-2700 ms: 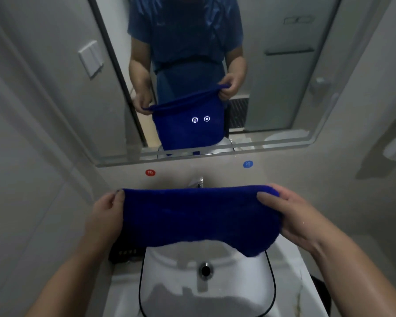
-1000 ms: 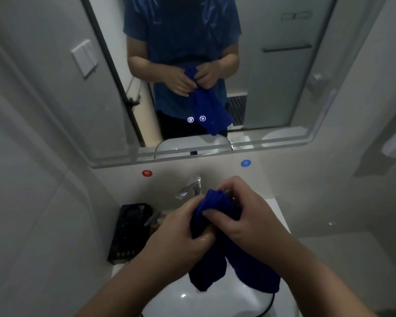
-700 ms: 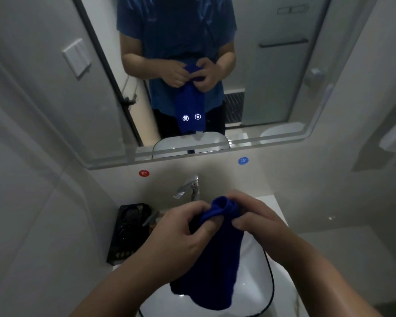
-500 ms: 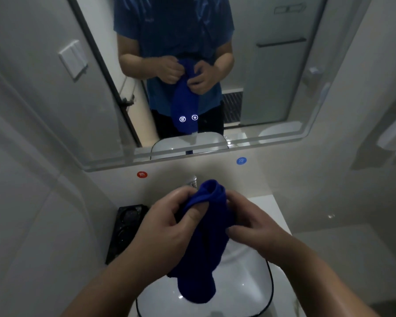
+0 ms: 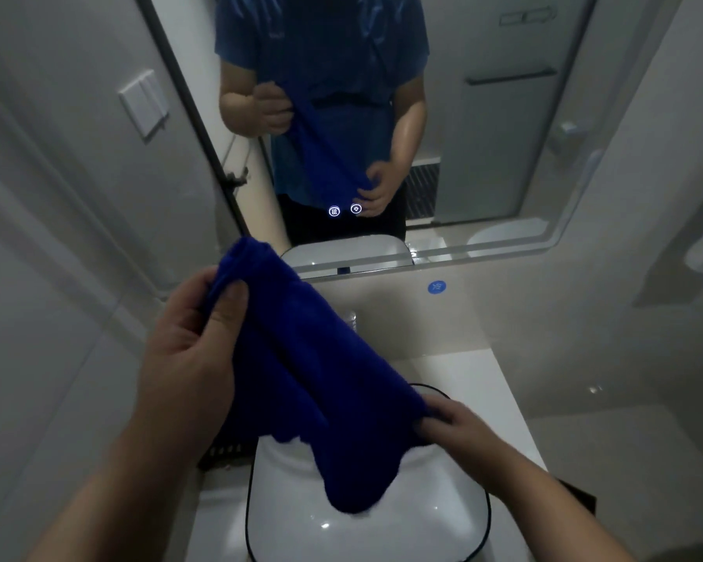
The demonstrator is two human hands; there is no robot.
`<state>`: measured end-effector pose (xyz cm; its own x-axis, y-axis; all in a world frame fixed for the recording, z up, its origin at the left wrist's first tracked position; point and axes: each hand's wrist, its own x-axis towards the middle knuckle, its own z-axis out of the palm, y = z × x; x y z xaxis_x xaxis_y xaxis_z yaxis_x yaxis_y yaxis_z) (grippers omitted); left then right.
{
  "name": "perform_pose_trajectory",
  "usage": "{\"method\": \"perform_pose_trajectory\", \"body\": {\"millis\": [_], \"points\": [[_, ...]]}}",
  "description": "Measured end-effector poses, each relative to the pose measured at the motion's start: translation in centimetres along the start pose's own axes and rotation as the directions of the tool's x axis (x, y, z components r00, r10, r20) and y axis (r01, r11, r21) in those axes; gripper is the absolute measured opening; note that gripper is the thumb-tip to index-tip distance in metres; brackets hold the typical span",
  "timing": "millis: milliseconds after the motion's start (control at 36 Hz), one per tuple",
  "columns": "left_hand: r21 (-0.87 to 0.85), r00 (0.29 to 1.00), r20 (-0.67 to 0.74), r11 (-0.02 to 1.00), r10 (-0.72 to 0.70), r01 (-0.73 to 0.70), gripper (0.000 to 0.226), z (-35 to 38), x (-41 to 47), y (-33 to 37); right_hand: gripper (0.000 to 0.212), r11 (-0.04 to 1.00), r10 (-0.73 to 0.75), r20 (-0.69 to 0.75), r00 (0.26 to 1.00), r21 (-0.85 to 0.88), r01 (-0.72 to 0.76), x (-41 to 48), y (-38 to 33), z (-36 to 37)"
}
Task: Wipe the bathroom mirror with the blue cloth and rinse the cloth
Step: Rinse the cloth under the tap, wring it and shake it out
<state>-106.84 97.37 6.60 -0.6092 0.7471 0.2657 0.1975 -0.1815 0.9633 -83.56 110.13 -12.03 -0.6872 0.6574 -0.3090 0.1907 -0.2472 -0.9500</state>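
Observation:
The blue cloth (image 5: 313, 379) hangs stretched on a slant over the white sink basin (image 5: 435, 525). My left hand (image 5: 191, 350) pinches its bunched top end up near the mirror's lower edge. My right hand (image 5: 459, 427) grips a lower corner at the right, above the basin rim. The cloth's free end droops into the basin. The mirror (image 5: 483, 127) fills the wall ahead and reflects a person in a blue shirt holding the cloth. The tap is almost wholly hidden behind the cloth.
Two lit touch icons (image 5: 345, 210) glow near the mirror's bottom edge. A blue round sticker (image 5: 436, 286) marks the wall under the mirror. A black rack (image 5: 224, 452) stands left of the basin. A white counter (image 5: 500, 399) runs to the right, and a wall switch (image 5: 143, 103) sits at the left.
My hands were close together on the bunched cloth. They have drawn apart, left hand up and left, right hand down and right, pulling the cloth out lengthwise.

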Motion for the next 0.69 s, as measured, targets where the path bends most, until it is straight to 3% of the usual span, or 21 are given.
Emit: {"method": "perform_pose_trajectory", "body": {"millis": [83,139,222,333,389,445,500,556,639,695], "points": [[0.254,0.984,-0.108,0.961,0.14,-0.109,0.022,-2.0,1.2,-1.8,0.048,0.924,0.073,-0.089,0.993,0.382,-0.034,0.5,0.0,-1.6],[0.432,0.97,-0.176,0.899,0.165,-0.075,0.025,-3.1,1.9,-3.6,0.046,0.866,0.071,-0.118,0.99,0.501,-0.002,0.5,-0.8,-2.5],[0.511,0.974,-0.225,0.85,-0.006,0.124,0.028,-4.3,2.2,-7.3,0.047,0.89,0.111,-0.258,0.96,0.455,0.019,0.5,-2.5,-3.4],[0.37,0.892,-0.198,0.812,-0.406,0.451,0.022,-3.9,1.2,-10.5,0.03,0.945,0.157,-0.432,0.888,0.327,-0.008,0.7,-4.6,-3.7],[0.326,0.859,-0.163,0.795,-0.485,0.511,0.02,-2.6,0.1,-10.6,0.017,0.973,0.134,-0.489,0.862,0.229,-0.022,0.3,-6.2,-3.0],[0.308,0.855,-0.092,0.802,-0.51,0.512,0.013,-1.1,-0.9,-10.7,0.012,0.999,0.022,-0.523,0.852,0.053,0.007,-0.2,-7.5,-1.6],[0.319,0.864,0.001,0.819,-0.503,0.476,0.007,0.5,-2.0,-10.4,0.012,0.997,-0.046,-0.509,0.859,-0.071,0.012,-0.9,-8.8,0.6],[0.297,0.869,0.097,0.847,-0.486,0.441,0.007,2.3,-2.9,-10.1,0.025,0.997,-0.037,-0.456,0.889,-0.075,0.003,-1.2,-9.1,2.8],[0.218,0.849,0.22,0.873,-0.48,0.436,0.024,4.6,-4.2,-9.3,0.015,0.994,0.055,-0.268,0.962,0.104,-0.028,-1.3,-9.6,5.5],[0.221,0.831,0.265,0.87,-0.489,0.441,0.035,5.4,-4.6,-9.0,0.031,0.974,0.101,-0.124,0.987,0.216,-0.072,-1.6,-10.0,5.7]]}}
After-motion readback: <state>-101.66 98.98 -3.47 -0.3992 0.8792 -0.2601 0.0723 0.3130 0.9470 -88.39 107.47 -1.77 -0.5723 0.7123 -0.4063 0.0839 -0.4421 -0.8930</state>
